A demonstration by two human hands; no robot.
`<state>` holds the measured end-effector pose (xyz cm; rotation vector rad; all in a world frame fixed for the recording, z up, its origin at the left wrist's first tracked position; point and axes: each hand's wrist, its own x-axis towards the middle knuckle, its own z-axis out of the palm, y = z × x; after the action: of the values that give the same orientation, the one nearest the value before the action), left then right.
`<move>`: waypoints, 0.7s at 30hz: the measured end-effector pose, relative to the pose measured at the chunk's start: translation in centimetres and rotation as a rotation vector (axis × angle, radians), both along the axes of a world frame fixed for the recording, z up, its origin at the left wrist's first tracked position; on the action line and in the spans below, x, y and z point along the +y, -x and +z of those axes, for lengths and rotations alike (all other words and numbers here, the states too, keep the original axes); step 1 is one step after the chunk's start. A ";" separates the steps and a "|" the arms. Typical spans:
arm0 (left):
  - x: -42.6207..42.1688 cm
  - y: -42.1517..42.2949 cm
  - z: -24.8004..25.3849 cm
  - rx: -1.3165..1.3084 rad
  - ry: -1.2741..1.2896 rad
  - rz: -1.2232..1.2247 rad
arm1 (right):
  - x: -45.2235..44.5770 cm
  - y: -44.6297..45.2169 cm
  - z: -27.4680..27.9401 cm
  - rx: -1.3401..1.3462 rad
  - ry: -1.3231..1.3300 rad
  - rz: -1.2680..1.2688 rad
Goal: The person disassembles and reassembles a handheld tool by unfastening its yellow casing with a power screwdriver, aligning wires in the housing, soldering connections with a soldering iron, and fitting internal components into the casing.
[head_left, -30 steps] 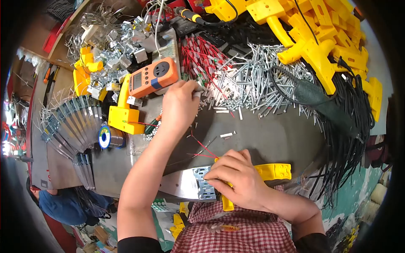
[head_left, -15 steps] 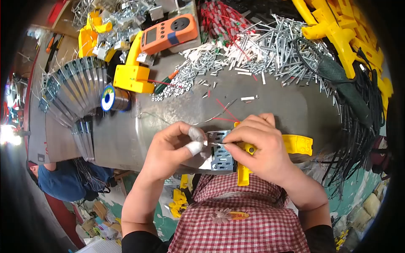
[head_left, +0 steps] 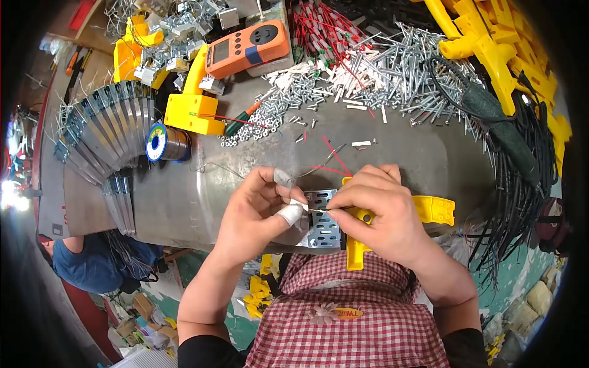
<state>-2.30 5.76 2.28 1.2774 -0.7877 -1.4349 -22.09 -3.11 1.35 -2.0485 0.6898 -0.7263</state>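
Observation:
My left hand (head_left: 251,211), its thumb and forefinger wrapped in white tape, is closed in a pinch on a small white sleeve (head_left: 299,204). Facing it, my right hand (head_left: 383,218) pinches a thin wire (head_left: 319,211), whose end points at the sleeve. Whether the wire is inside the sleeve I cannot tell. Just below the fingers lies a slotted metal plate (head_left: 324,232). It adjoins a yellow plastic housing (head_left: 434,210), partly covered by my right hand. Red wires (head_left: 334,161) and a grey wire rise behind the plate.
A solder spool (head_left: 157,142), a screwdriver (head_left: 242,119) and a yellow handle part (head_left: 193,113) lie at left. Behind are an orange meter (head_left: 248,49), piled screws (head_left: 405,76) and white sleeves. Black cables (head_left: 521,202) hang at right. A person in blue (head_left: 92,264) is at lower left.
My left hand has shifted slightly right and turned, so the white sleeve shows more. The red and grey wires behind the plate have moved a little. My right hand has barely moved.

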 end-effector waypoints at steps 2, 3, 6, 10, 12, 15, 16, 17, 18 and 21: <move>-0.1 0.8 0.7 -0.089 0.005 0.020 | 0.0 0.0 -0.1 -0.015 0.009 -0.006; 0.0 1.2 0.8 -0.090 0.005 0.016 | 0.0 0.0 -0.1 -0.015 0.010 -0.010; -0.1 1.9 0.9 -0.292 0.095 -0.034 | -0.1 0.0 -0.3 -0.019 -0.006 0.004; -0.9 2.3 0.8 -0.844 0.354 -0.105 | 0.0 0.5 0.0 -0.018 0.093 -0.085; -1.3 2.0 0.4 -0.787 0.392 -0.105 | 0.0 0.9 0.1 -0.012 0.199 -0.173; -1.8 3.3 0.2 -0.867 0.436 -0.185 | -0.2 1.5 -0.3 0.020 0.154 -0.090; -1.8 3.4 0.3 -0.867 0.446 -0.185 | -0.3 1.6 -0.3 0.020 0.162 -0.094; -1.5 3.6 0.5 -0.831 0.397 -0.114 | -0.3 1.7 -0.3 0.019 0.127 -0.072; -1.4 3.6 0.7 -0.795 0.349 -0.042 | -0.4 1.7 -0.3 0.018 0.093 -0.049; -1.4 1.4 0.8 -1.132 0.603 -0.149 | -0.4 1.7 0.1 0.050 0.082 -0.014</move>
<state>-3.68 4.35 3.06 1.4884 -1.9070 -0.3630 -23.75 -3.55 1.41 -2.1446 0.7145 -0.7238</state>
